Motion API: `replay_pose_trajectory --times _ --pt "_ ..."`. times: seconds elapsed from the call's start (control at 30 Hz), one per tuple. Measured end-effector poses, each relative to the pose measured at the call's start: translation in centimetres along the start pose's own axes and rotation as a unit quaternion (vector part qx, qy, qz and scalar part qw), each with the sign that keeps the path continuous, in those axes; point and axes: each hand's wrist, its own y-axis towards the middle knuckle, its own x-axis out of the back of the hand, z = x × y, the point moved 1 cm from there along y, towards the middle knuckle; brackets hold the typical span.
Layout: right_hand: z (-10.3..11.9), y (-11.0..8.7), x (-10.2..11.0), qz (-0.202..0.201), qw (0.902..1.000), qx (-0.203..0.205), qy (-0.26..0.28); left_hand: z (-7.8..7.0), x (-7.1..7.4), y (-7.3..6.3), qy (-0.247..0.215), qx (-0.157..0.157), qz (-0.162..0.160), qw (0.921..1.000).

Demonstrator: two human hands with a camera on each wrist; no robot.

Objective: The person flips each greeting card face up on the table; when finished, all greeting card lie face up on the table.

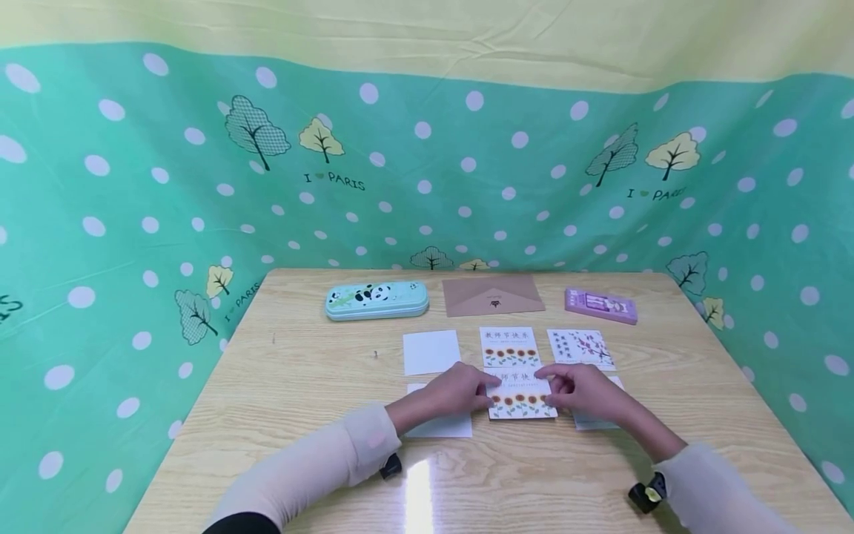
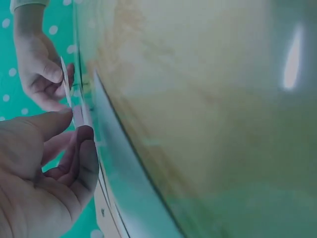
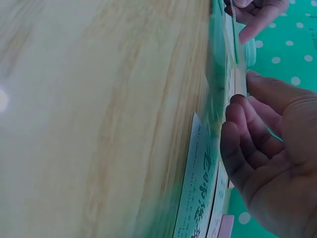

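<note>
Head: wood-grain table (image 1: 300, 393), dotted curtain (image 1: 400, 159)

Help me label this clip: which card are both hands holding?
The nearer sunflower card, which the left hand and right hand pinch by its side edges. The farther sunflower card lies beyond it; no other card is held.

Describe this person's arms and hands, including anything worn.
The left sleeve and right sleeve are off-white, with black material at the left one's near end. A small black device sits near each wrist, the right one showing a yellowish patch. The left hand and right hand are ungloved.
</note>
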Motion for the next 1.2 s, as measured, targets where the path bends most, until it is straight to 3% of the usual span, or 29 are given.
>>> replay_pose_trajectory --times 0.2,0.8,1.03,1.2 --pt "0.5 -0.2 -0.3 0.029 0.999 0.013 -0.033 -0.4 -0.4 0.0 0.01 0.009 0.02 0.9997" --pt "0.6 -0.2 -0.9 0.032 0.9969 0.015 -0.071 -1.6 -0.5 0.1 0.037 0.045 0.039 0.9975" --pt "1.6 0.0 0.1 0.011 0.9959 0.031 -0.085 -0.3 0.3 -0.6 0.003 0.048 0.021 0.9986" --pt "2.5 0.8 0.8 0.001 0.9962 0.023 -0.084 1.2 2.3 -1.4 -0.021 0.063 -0.002 0.9978"
